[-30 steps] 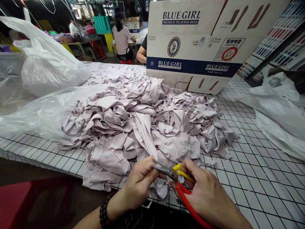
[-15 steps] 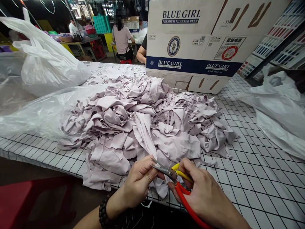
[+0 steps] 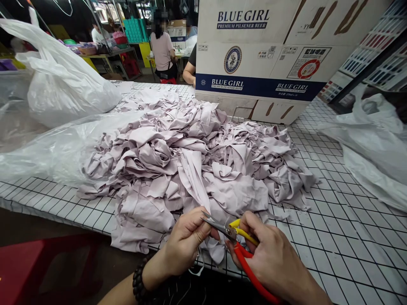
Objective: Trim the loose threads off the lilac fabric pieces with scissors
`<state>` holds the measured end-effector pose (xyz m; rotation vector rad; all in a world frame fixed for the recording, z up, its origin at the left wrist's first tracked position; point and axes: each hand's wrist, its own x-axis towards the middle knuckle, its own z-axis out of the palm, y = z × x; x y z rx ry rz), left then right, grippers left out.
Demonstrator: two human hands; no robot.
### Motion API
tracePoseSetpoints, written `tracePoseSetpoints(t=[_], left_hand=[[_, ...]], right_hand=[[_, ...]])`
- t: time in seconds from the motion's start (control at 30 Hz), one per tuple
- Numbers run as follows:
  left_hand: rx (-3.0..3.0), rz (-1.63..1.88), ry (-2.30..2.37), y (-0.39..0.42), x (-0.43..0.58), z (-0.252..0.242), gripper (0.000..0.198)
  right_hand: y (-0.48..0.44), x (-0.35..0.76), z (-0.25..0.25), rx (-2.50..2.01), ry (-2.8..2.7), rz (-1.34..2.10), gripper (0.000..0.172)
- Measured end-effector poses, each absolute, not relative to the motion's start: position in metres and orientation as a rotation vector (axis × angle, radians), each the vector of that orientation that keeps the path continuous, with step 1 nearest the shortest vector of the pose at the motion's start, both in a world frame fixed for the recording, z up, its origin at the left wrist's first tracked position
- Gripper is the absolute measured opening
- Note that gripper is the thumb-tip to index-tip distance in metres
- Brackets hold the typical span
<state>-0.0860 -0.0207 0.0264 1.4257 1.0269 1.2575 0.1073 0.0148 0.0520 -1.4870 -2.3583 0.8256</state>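
Observation:
My left hand (image 3: 188, 237) pinches the near end of a pale mauve fabric strip (image 3: 193, 178), which runs back up onto the heap. In my right hand (image 3: 270, 250) is a pair of scissors (image 3: 224, 228) with one yellow and one red handle. Their blades point left and lie at the strip's end, against my left fingertips. The blades look closed or nearly so. A large heap of the same mauve fabric (image 3: 152, 148) spreads over the table in front of both hands. A thin white strip (image 3: 199, 271) dangles below my left hand.
The table (image 3: 337, 237) has a white cover with black grid lines. A cardboard beer carton (image 3: 248, 63) stands behind the heap. Plastic bags lie at left (image 3: 73, 89) and right (image 3: 375, 140). A red stool (image 3: 28, 262) is at lower left. Other people sit farther back.
The scissor blades have closed slightly at the strip's end, and the small pale bit between them no longer shows. Both hands stay nearly in place.

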Motion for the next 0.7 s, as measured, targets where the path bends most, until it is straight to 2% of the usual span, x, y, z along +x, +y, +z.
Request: tracePoseSetpoints(t=[0.33,0.43,0.57,0.7], left_hand=[[1.390,1.231,0.991,-0.021,-0.087,0.024,0.038],[1.390,1.228,0.986,-0.020,-0.087,0.024,0.039],[1.404,1.233,0.993,-0.019,-0.088,0.027,0.042],[1.474,1.237,0.998,-0.020,-0.084,0.032,0.041]], right_hand=[[0.017,0.110,0.043,-1.378,-2.301,0.813,0.038],[0.017,0.109,0.036,-1.372,-2.187,1.041,0.040],[0.022,0.113,0.032,-1.371,-1.718,1.567,0.042],[0.037,0.113,0.035,-1.224,-1.431,1.821,0.045]])
